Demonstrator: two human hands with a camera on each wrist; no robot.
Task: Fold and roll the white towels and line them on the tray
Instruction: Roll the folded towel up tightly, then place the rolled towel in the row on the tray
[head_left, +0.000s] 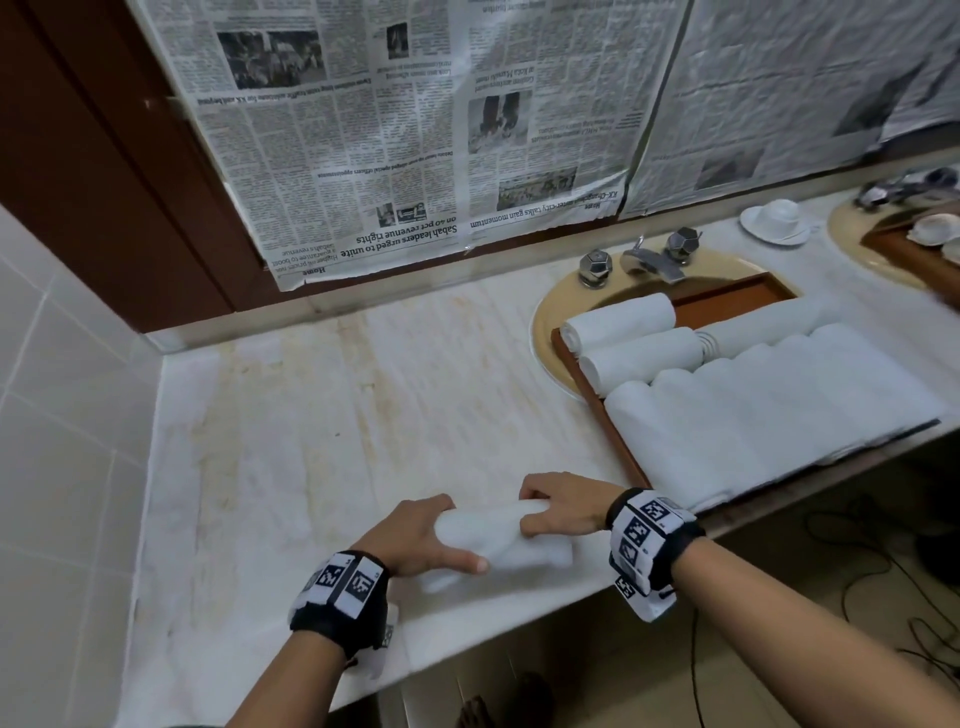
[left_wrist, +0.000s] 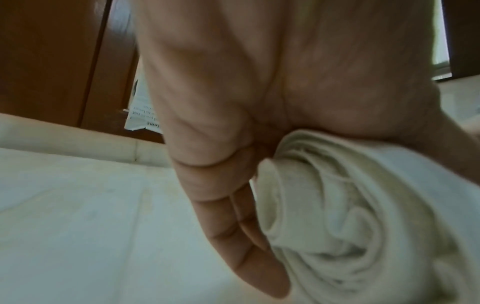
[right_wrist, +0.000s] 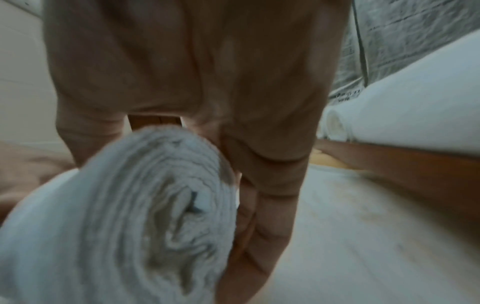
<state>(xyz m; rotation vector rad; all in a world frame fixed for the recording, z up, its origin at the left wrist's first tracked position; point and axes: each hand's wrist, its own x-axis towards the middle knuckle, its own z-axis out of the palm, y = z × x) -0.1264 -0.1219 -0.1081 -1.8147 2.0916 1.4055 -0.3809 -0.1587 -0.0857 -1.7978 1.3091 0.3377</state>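
Both hands, the left hand (head_left: 415, 535) and right hand (head_left: 563, 506), curl around a rolled white towel (head_left: 504, 535) on the marble tabletop (head_left: 311, 415), beside a wooden tray (head_left: 623, 457) lined with rolled towels (head_left: 639, 358).

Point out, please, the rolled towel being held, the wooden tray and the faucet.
rolled towel (head_left: 511, 535): head view, middle of the roll between the hands.
wooden tray (head_left: 626, 454): head view, its bare near-left rim.
faucet (head_left: 652, 262): head view, the chrome spout.
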